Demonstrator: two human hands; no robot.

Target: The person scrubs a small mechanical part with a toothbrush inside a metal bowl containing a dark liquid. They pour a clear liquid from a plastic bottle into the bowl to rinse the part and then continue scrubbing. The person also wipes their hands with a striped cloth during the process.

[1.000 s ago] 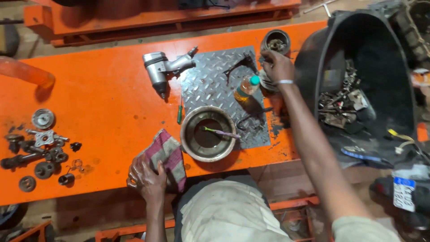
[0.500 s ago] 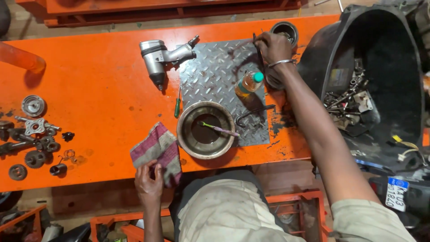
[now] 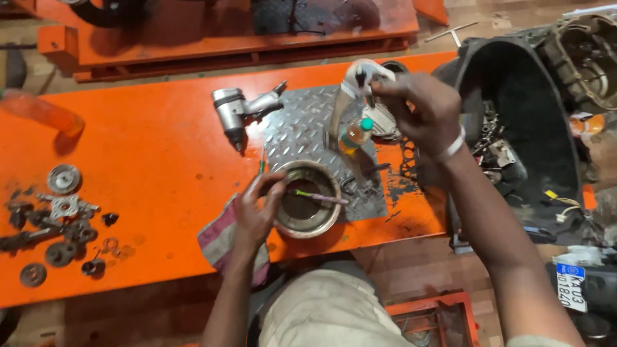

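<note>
The right hand (image 3: 421,109) is raised over the steel plate (image 3: 302,132) with its fingers closed round a pale metal part (image 3: 353,87), bracket-like as far as the blur lets me judge, held clear of the bench just above the small oil bottle (image 3: 355,133); the left hand (image 3: 257,209) hangs at the near-left rim of the metal bowl (image 3: 307,199), fingers loosely curled and apart, touching or nearly touching the rim, gripping nothing that I can make out; a brush (image 3: 318,193) with a purple handle lies across the bowl, and a striped rag (image 3: 222,241) sits under the left wrist at the edge of the orange bench (image 3: 148,160). To handle this well, I would judge, the left hand should steady the bowl by its rim while the part is kept level and firmly pinched; it looks oily and could slip; the bottle stands close beneath and is easy to knock. An air wrench (image 3: 234,112) lies beside the plate; loose gears and washers (image 3: 58,218) are spread well apart at the far left; a black tub (image 3: 527,128) of tools stands at the right.
</note>
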